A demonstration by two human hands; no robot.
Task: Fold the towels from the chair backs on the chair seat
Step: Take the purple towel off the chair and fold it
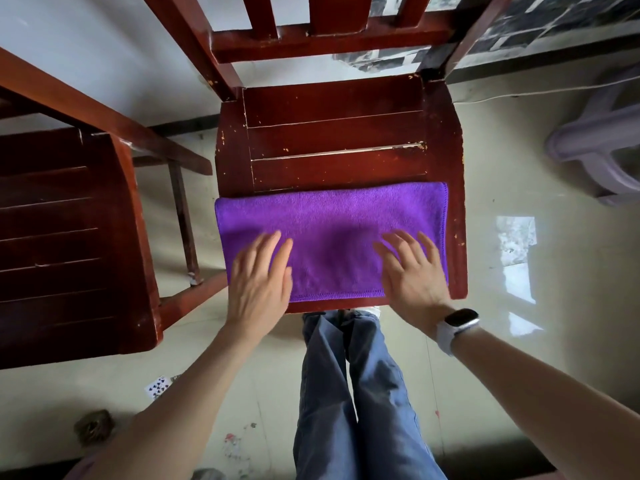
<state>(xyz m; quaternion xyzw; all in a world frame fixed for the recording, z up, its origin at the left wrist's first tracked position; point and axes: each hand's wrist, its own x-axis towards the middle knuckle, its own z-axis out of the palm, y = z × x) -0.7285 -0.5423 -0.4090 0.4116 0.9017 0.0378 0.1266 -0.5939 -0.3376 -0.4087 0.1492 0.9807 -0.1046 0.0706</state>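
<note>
A purple towel (332,233) lies flat in a wide rectangle across the front half of the red-brown wooden chair seat (332,133). Its left end reaches slightly past the seat's left edge. My left hand (259,275) rests palm down on the towel's left part, fingers straight and slightly spread. My right hand (414,271), with a white watch on the wrist, presses flat on the towel's right part near the front hem. Neither hand grips the cloth. The chair back (325,43) at the top of the view carries no towel.
A second wooden chair (69,237) stands close on the left. A pale plastic stool (602,143) sits on the floor at the right. A playing card (158,388) and small debris lie on the tiled floor. My legs stand at the seat's front edge.
</note>
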